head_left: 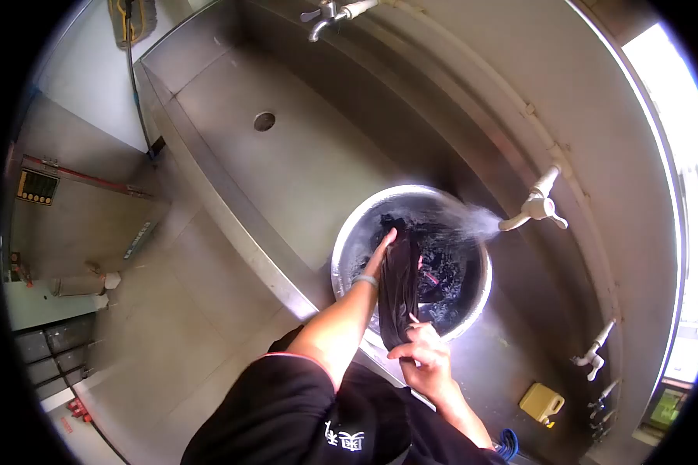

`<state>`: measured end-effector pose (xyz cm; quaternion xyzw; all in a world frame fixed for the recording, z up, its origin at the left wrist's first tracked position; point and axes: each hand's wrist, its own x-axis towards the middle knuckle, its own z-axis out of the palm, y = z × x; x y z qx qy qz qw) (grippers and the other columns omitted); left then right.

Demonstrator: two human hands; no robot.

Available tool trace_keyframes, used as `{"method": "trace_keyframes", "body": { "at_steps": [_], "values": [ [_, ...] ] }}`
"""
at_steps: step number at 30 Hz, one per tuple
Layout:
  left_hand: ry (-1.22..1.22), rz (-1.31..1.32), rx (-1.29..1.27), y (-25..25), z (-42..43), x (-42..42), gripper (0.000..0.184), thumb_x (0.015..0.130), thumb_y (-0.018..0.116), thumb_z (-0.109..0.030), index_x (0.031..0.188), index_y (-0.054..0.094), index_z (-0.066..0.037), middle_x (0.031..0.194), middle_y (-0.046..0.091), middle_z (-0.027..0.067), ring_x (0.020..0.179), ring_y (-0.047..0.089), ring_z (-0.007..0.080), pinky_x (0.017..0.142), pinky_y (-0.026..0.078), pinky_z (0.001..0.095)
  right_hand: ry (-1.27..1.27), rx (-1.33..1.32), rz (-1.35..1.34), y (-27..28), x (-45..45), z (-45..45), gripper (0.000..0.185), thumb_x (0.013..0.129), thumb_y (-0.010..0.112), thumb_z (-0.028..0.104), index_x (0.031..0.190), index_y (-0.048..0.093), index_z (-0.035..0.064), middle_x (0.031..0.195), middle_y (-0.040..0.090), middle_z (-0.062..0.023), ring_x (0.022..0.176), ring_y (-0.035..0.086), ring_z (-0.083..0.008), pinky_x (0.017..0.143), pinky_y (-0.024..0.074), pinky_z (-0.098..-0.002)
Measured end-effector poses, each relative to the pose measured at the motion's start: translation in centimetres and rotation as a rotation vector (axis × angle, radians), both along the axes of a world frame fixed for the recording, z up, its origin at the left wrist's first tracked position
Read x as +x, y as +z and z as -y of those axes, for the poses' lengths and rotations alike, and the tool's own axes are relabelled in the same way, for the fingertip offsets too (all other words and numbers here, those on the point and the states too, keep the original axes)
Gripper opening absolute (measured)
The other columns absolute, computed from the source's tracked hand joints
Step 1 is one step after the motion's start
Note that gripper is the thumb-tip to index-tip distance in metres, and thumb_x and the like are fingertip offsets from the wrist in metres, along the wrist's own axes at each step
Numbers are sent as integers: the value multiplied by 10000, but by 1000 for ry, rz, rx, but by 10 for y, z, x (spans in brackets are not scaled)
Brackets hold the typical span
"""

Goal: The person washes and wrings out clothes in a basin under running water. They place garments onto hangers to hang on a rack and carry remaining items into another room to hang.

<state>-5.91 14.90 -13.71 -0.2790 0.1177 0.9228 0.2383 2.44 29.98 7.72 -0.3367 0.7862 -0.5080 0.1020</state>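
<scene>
A length of dark wet cloth [399,287] stretches between my two hands over a round metal basin [343,248]. My left hand [383,249] is closed around its far part, with the thumb on the near side; most fingers are hidden behind the fabric. At the close end, by the basin's rim, my right hand [425,355] grips the cloth with bent fingers. Dark water [454,271] with foam fills part of the basin, and more dark fabric seems to lie in it. Water sprays into the basin from a running tap [537,208] on the right.
The basin stands in a long steel trough sink [302,178] with a drain hole [264,122]. Another tap [326,17] is at the far end; several more line the right wall. A yellow jug [541,404] lies near a blue coil [507,444]. The trough's front edge [248,256] runs beside me.
</scene>
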Motion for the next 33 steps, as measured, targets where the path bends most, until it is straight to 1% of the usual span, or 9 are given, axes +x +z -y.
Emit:
{"method": "trace_keyframes", "body": {
  "at_steps": [5, 7, 9, 15, 23, 26, 27, 32, 33],
  "values": [
    [44, 138, -30, 19, -13, 10, 514, 893, 609, -559, 1015, 608, -60, 981, 676, 98, 921, 670, 214, 842, 556, 368, -372, -226, 97, 21, -6, -26, 458, 666, 623, -156, 1085, 599, 25, 980, 590, -104, 913, 589, -239, 892, 499, -416],
    [-6, -25, 371, 25, -14, 19, 552, 930, 527, -590, 1077, 597, -63, 1071, 659, 108, 1040, 627, 202, 955, 501, 368, -648, -426, 136, 11, -40, -37, 588, 698, 590, -164, 1248, 498, 20, 1077, 576, -125, 988, 582, -223, 889, 500, -374],
    [-94, -201, 372, 68, 1, 31, 444, 976, 545, -429, 1170, 627, -38, 1177, 667, 111, 1084, 626, 247, 1023, 458, 377, -726, -750, 413, 17, -81, -34, 575, 740, 547, -129, 1293, 463, 6, 1066, 594, -126, 997, 591, -215, 864, 497, -312],
    [-444, -162, 385, 144, -15, 44, 449, 950, 587, -442, 1117, 682, -36, 1066, 720, 55, 975, 668, 156, 968, 494, 326, -385, -520, 860, -114, -148, -58, 486, 853, 577, 77, 1329, 497, 15, 1124, 622, -47, 917, 611, -162, 860, 489, -284],
    [-85, -39, 689, 152, -43, 67, 150, 899, 659, -249, 932, 678, -104, 932, 694, 3, 895, 645, 114, 919, 495, 289, -4, -1160, 1295, -110, -80, -8, 667, 834, 635, 382, 1396, 458, 70, 1353, 469, -135, 1218, 419, -301, 1008, 402, -445],
    [-19, -595, 233, 150, -55, 75, 171, 983, 504, -216, 1024, 599, -79, 1018, 655, 27, 971, 607, 140, 997, 440, 307, 77, -1268, 1399, -132, -64, 9, 751, 827, 657, 497, 1421, 444, 91, 1439, 411, -168, 1330, 347, -353, 1063, 370, -506],
    [-94, -204, 882, 151, -51, 72, 181, 987, 493, -214, 1040, 598, -76, 1040, 656, 30, 985, 611, 142, 993, 445, 315, 86, -1290, 1410, -137, -64, 13, 780, 825, 665, 535, 1429, 439, 97, 1467, 392, -179, 1368, 323, -370, 1082, 359, -526],
    [-142, -315, 971, 148, -45, 74, 469, 953, 552, -370, 1300, 549, -55, 1291, 617, 67, 1206, 566, 189, 1104, 387, 377, -248, -1030, 990, -48, -77, 27, 783, 926, 465, 619, 1550, 161, 259, 1569, 259, -165, 1422, 258, -409, 1018, 364, -677],
    [-132, -335, 1021, 152, -40, 74, 534, 972, 527, -409, 1355, 506, -37, 1340, 585, 103, 1245, 547, 204, 1110, 388, 376, -218, -1162, 1012, -56, -81, 21, 732, 918, 518, 575, 1517, 247, 252, 1525, 313, -143, 1376, 314, -386, 999, 402, -619]
  ]
}}
